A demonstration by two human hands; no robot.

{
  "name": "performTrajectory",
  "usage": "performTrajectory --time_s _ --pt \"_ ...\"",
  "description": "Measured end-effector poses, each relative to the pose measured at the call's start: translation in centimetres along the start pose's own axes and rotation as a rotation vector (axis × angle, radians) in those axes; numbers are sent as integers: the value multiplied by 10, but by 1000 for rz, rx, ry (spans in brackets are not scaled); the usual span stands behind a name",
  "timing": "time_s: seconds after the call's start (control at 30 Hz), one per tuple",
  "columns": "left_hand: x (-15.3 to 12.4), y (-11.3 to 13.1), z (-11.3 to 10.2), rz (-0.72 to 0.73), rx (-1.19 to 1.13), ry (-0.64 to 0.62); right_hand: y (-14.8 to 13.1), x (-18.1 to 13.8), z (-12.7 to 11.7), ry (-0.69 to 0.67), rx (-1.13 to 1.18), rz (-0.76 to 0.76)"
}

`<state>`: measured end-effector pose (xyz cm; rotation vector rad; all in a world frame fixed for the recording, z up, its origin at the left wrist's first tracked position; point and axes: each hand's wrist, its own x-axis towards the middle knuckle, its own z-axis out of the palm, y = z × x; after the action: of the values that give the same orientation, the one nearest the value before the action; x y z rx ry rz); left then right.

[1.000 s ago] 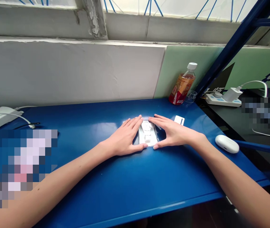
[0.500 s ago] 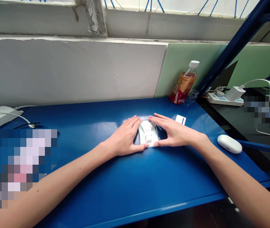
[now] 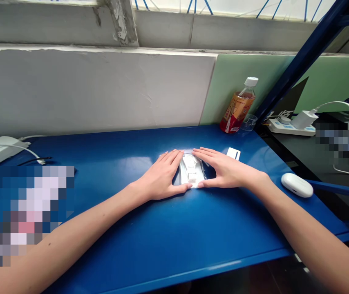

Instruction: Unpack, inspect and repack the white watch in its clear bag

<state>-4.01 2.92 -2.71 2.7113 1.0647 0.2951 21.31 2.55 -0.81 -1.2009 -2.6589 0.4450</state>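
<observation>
A small clear-and-white plastic package (image 3: 191, 169) with white parts in it lies flat on the blue tabletop (image 3: 174, 228). My left hand (image 3: 165, 173) rests at its left side, thumb stretched along the near edge and fingers reaching to the far corner. Mirroring that, my right hand (image 3: 223, 167) lies on the other side, thumb at the near edge and fingertips by the far right corner. Both hands are open, with thumb and fingers spread around the package. What exactly the white parts are, I cannot tell. A white card (image 3: 233, 154) sits just behind my right hand.
A bottle of reddish drink (image 3: 238, 106) stands by the wall, beside a small clear plastic piece (image 3: 249, 122). To the right lies a white rounded case (image 3: 297, 185). A white power strip (image 3: 1, 149) with cables is at the left, and a blue post (image 3: 297, 61) slants up at the right.
</observation>
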Motion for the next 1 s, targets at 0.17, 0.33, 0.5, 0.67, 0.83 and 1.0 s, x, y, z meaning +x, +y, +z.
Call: performTrajectory --time_s 0.17,0.33,0.5,0.67,0.83,1.0 --pt "0 1 -1 -15 4 -7 -2 -1 -3 10 6 1" --pt "0 1 -1 -18 1 -10 -3 -2 -4 14 -4 2" --pt "0 1 -1 -4 -20 3 -4 -2 -3 8 -7 14" --pt "-1 0 0 -5 -21 2 -3 -2 -1 29 22 -11" --pt "-1 0 0 -7 0 -10 -3 -1 -2 20 13 -3" --pt "0 1 -1 13 8 -3 -3 -2 -4 2 -12 6"
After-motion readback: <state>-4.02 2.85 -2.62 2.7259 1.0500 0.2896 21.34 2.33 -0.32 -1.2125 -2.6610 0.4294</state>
